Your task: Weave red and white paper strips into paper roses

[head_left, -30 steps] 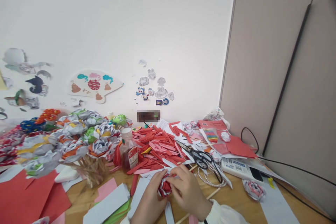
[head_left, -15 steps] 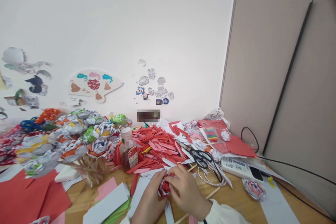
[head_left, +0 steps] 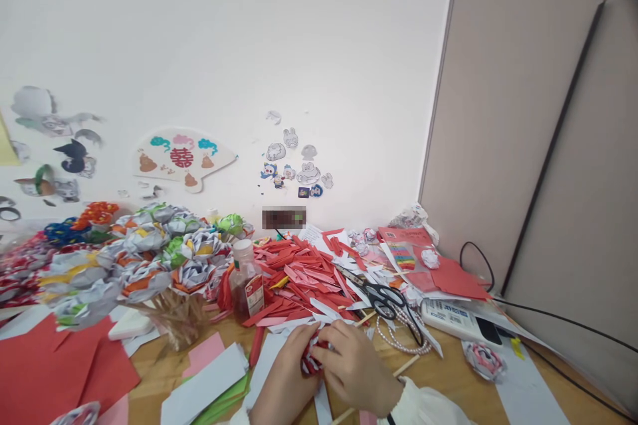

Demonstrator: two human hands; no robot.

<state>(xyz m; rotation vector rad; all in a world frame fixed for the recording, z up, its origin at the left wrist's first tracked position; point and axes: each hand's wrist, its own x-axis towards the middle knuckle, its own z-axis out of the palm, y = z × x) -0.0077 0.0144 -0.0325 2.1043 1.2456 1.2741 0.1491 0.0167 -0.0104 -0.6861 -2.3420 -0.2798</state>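
Note:
A small red and white paper flower (head_left: 311, 360) sits between my two hands, above the near part of the wooden table. My left hand (head_left: 288, 366) wraps round it from the left. The fingers of my right hand (head_left: 351, 365) are bent onto its top and right side, hiding much of it. Just beyond my hands spreads a pile of folded red and pink paper strips (head_left: 309, 275). White paper strips (head_left: 323, 405) lie under and near my wrists. A thin wooden stick (head_left: 406, 365) pokes out beside my right hand.
Paper flowers on sticks (head_left: 172, 246) stand at left, beside a glass bottle (head_left: 246, 285). Black scissors (head_left: 381, 299) and a bead string (head_left: 406, 345) lie to the right, near a white box (head_left: 451, 319) and a loose paper flower (head_left: 483, 360). Red sheets (head_left: 44, 365) cover the left.
My right fingers have shifted and curl closer over the paper flower, covering more of its top. My left hand stays round it. The view has swung slightly to the left.

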